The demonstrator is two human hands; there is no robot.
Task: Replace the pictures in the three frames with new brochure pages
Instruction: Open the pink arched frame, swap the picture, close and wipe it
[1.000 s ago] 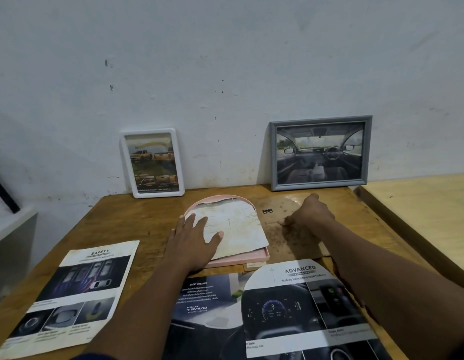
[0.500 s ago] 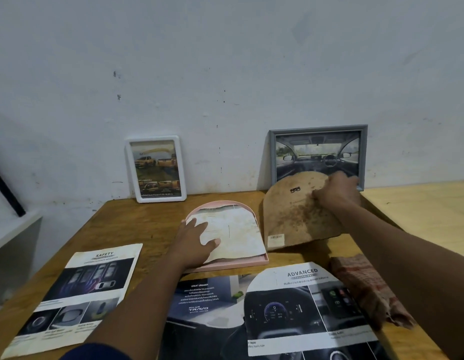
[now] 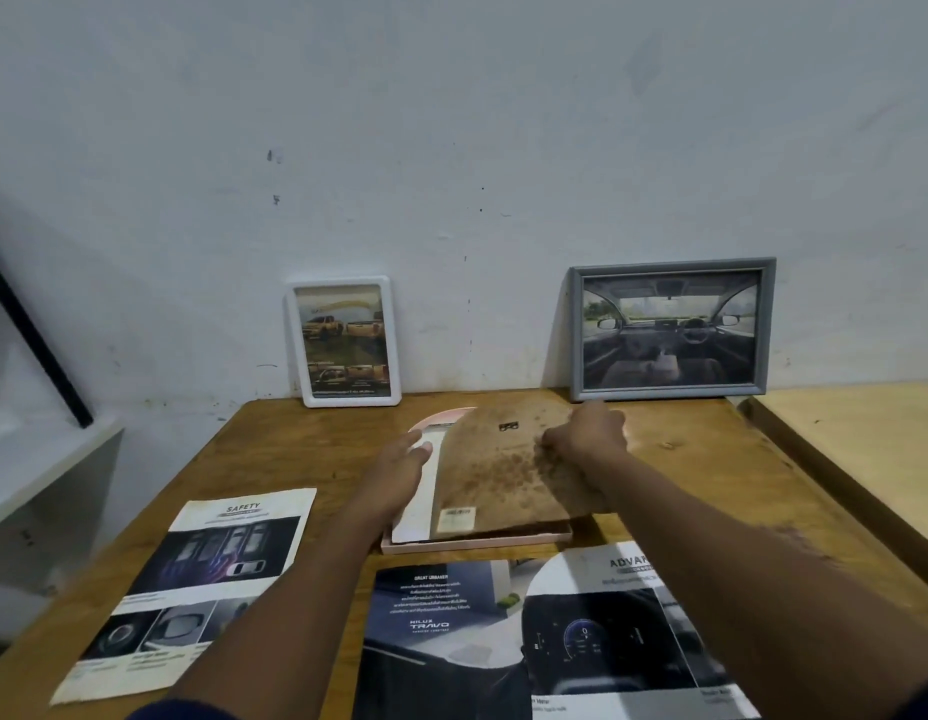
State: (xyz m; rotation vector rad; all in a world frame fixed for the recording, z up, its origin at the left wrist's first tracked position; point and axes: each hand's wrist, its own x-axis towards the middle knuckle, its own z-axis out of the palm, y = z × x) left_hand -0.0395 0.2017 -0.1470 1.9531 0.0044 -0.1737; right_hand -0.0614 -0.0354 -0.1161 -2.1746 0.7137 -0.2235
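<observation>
A pink arch-shaped frame [image 3: 477, 544] lies face down in the middle of the wooden table [image 3: 295, 449]. My right hand [image 3: 584, 433] grips the brown backing board [image 3: 498, 475] at its right edge and holds it over the frame, covering most of the white page [image 3: 418, 506] inside. With flat fingers, my left hand [image 3: 399, 467] rests on that page at the frame's left side. A white frame [image 3: 343, 341] and a grey frame [image 3: 669, 330], both with car pictures, lean on the wall behind.
A "Safety" brochure page [image 3: 202, 584] lies at the front left. A dark brochure page [image 3: 436, 636] and an arch-cut page [image 3: 623, 641] lie at the front. A lighter table [image 3: 867, 459] adjoins on the right, a white shelf [image 3: 36, 459] on the left.
My right hand lifted the backing board from the table beside the frame and swung it left over the pink frame. My left hand slid to the frame's left edge.
</observation>
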